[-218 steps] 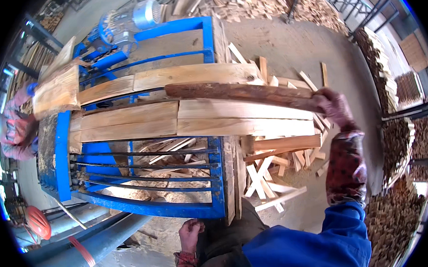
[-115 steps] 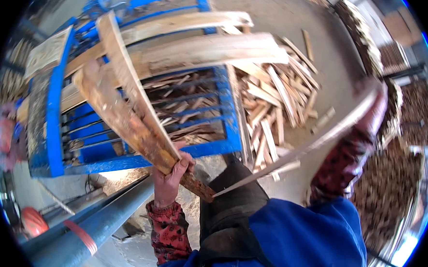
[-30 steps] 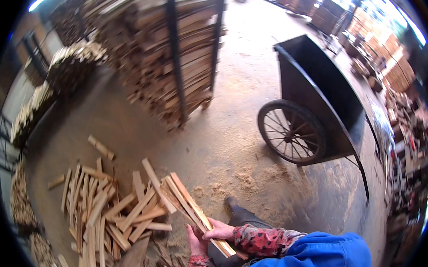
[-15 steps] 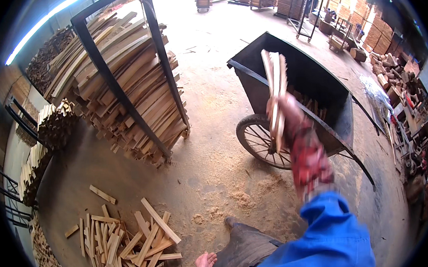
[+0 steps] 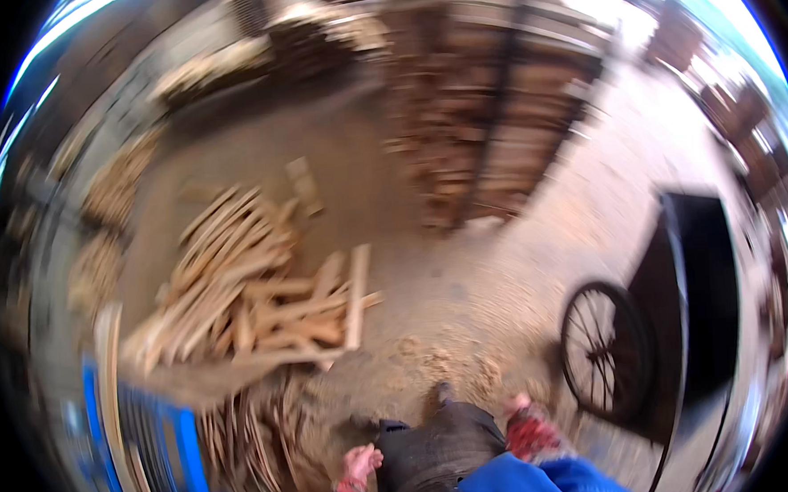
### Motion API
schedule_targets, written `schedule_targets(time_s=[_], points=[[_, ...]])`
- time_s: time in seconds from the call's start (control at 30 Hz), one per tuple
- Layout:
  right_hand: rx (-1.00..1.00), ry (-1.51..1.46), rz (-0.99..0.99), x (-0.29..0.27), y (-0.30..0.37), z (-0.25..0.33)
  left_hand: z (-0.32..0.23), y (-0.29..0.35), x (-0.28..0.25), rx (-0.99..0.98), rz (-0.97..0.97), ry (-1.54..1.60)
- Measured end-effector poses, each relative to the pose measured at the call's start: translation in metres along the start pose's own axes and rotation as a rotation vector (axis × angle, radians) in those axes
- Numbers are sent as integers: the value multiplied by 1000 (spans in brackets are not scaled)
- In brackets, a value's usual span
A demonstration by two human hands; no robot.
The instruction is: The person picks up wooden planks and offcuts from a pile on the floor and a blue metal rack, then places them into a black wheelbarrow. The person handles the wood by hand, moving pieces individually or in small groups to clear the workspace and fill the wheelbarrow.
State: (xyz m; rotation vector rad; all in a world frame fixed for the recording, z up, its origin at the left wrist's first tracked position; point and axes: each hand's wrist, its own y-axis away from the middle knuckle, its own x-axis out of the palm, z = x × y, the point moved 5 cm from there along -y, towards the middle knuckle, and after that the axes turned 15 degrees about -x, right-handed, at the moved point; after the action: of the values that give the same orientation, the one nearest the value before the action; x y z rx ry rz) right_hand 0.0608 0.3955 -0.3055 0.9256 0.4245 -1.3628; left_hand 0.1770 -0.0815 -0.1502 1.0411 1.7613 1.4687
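My left hand (image 5: 363,462) hangs low beside my dark trousers, its fingers loosely bent and apart with nothing seen in them. On the other side my right hand (image 5: 517,405), in a red patterned sleeve, is down between my leg and the cart. Motion blurs its fingers, and no sticks show in it. A black handcart (image 5: 660,308) with a spoked wheel (image 5: 598,352) stands to the right; its inside is dark. Ahead on the left lies a loose heap of wooden sticks (image 5: 263,288).
A tall rack of stacked wooden slats (image 5: 494,107) stands ahead. Blue framing (image 5: 190,466) and more sticks (image 5: 253,440) are close at my lower left. Sawdust (image 5: 454,363) is scattered on the floor. Further bundles (image 5: 215,68) stand along the left.
My view has swung left, so the cart sits farther right. My right arm, which held a bundle of wooden sticks over the cart's edge, is now lowered without the bundle.
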Motion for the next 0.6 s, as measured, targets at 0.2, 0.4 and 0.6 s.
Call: schedule_targets(time_s=[0.2,0.4,0.6], points=[[-198,-293,730,68,-12,209,27,-6,-25,65,18,160],[-367,-76,734,78,-53,340,32,24,-90,278,-33,428],[-455,-95,852,149,-26,430,29,51,-211,553,-226,677]])
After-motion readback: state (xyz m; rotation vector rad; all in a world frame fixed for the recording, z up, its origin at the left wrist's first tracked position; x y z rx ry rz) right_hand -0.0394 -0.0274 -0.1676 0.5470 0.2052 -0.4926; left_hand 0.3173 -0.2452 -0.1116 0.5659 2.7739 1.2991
